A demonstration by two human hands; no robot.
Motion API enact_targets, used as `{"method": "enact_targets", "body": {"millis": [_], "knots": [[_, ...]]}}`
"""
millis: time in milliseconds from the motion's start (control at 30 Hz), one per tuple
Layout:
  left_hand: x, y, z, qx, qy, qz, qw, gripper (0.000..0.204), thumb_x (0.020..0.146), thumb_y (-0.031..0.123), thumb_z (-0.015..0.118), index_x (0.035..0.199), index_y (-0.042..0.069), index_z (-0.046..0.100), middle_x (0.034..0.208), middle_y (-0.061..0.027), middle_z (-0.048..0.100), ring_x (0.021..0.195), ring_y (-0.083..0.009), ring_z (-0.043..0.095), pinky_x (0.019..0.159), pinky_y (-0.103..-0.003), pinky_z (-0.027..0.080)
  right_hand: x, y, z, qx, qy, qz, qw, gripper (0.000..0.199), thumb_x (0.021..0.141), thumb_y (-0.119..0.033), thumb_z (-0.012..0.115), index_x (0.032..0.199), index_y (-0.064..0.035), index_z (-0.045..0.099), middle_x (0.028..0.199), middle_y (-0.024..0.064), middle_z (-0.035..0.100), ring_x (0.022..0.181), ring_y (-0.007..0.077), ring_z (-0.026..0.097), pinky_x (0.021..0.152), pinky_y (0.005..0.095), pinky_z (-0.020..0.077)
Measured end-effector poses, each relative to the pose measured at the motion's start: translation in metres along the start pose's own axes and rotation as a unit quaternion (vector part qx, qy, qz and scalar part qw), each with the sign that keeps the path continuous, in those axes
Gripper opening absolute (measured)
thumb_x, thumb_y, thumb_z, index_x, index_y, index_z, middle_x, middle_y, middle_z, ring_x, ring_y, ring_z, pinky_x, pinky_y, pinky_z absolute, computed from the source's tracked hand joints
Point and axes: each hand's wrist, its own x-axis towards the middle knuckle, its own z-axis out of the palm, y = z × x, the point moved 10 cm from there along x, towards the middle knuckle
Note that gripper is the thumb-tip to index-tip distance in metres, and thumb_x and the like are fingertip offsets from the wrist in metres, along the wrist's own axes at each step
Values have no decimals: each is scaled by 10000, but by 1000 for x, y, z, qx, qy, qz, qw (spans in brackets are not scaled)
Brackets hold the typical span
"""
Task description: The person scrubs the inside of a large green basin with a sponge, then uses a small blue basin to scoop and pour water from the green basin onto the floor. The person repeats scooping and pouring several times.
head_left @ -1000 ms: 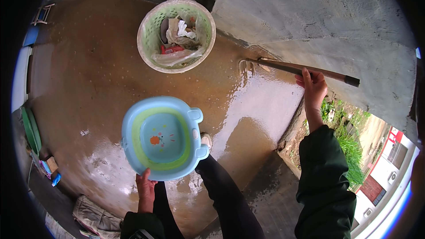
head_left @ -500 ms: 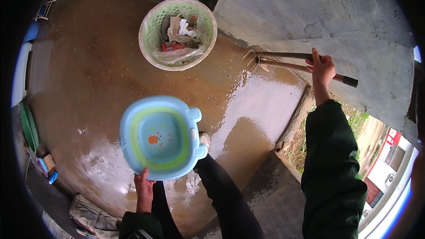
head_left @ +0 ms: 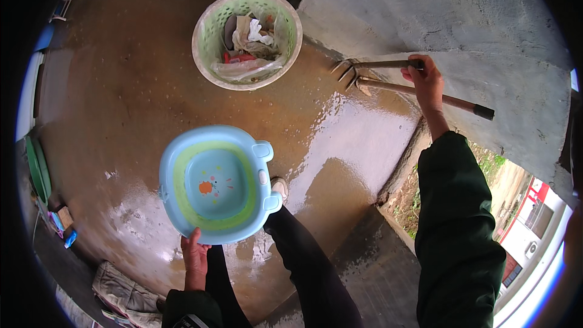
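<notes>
My left hand (head_left: pixel 194 259) pinches the near rim of a light blue plastic basin (head_left: pixel 177 218), thumb on top. The basin has a green band inside, a cartoon print on its bottom and two ear-like tabs on its right side; it hangs above the wet floor, in front of my legs. My right hand (head_left: pixel 427 82) reaches out to the right, its fingers closed round the end of a long-handled tool (head_left: pixel 385 64). Just below it, a second wooden handle (head_left: pixel 395 87) with a black end leans by the wall. Bent metal tines (head_left: pixel 347 73) show at their far ends; which handle bears them I cannot tell.
A pale green perforated bin (head_left: pixel 205 54), lined with a plastic bag and holding rubbish, stands ahead. Grey concrete wall (head_left: pixel 437 12) rises at the right, above an opening (head_left: pixel 404 203) to the outdoors. Green round object (head_left: pixel 37 170) and a folded grey cloth (head_left: pixel 124 294) lie at the left.
My right hand has moved slightly up and left, and the upper handle has risen away from the lower one. The basin has shifted a little to the left with my left hand.
</notes>
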Motion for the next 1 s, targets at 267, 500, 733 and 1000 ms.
{"method": "enact_targets", "body": {"millis": [267,500,733,1000], "knots": [[0,10,2,7,-6,15,1000,398,819,220,696,1166,130,523,952,2,605,710,-111,546,552,-270,407,-11,-9,-27,-162,79,-11,984,190,855,-60,623,1041,-41,591,846,78,691,787,140,698,678,238,540],[0,10,4,12,8,11,1000,383,828,216,689,1161,124,524,945,-1,604,696,-115,548,545,-271,413,14,-16,-33,-183,164,-2,969,257,781,-187,706,940,-23,587,772,49,709,698,137,698,697,253,496],[2,3,0,0,8,4,1000,383,827,217,691,1157,117,523,936,-5,604,678,-114,543,539,-270,413,15,1,-28,-91,146,34,984,260,791,-166,703,950,2,584,837,74,699,731,159,704,657,244,522],[2,6,-4,5,6,0,1000,395,823,223,696,1159,110,521,923,-8,602,668,-114,540,536,-270,414,12,16,-3,-27,95,45,994,234,813,-112,668,993,11,583,903,82,676,751,163,700,607,281,602]]}}
